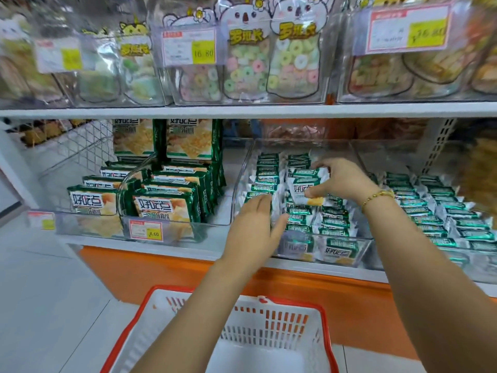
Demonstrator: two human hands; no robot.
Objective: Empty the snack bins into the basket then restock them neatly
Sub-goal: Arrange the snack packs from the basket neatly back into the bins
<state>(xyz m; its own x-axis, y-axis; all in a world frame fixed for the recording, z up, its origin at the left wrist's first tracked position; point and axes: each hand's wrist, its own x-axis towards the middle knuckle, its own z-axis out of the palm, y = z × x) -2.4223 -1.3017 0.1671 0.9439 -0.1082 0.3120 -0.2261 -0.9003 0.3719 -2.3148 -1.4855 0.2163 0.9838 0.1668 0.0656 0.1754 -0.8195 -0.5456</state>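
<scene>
A clear plastic bin [349, 254] on the lower shelf holds rows of small green-and-white snack packets [333, 222]. My left hand [252, 227] rests flat against the left rows of packets, fingers together, thumb out to the right. My right hand [341, 181], with a gold bracelet at the wrist, grips one small packet [304, 191] held above the middle rows. A white basket with a red rim [269, 329] stands on the floor below my arms and looks empty.
A second clear bin [457, 224] of the same packets sits to the right. Larger green cracker packs [166, 200] fill bins on the left, behind a price tag [146, 230]. Candy bags [269, 55] crowd the upper shelf. The shelf base is orange.
</scene>
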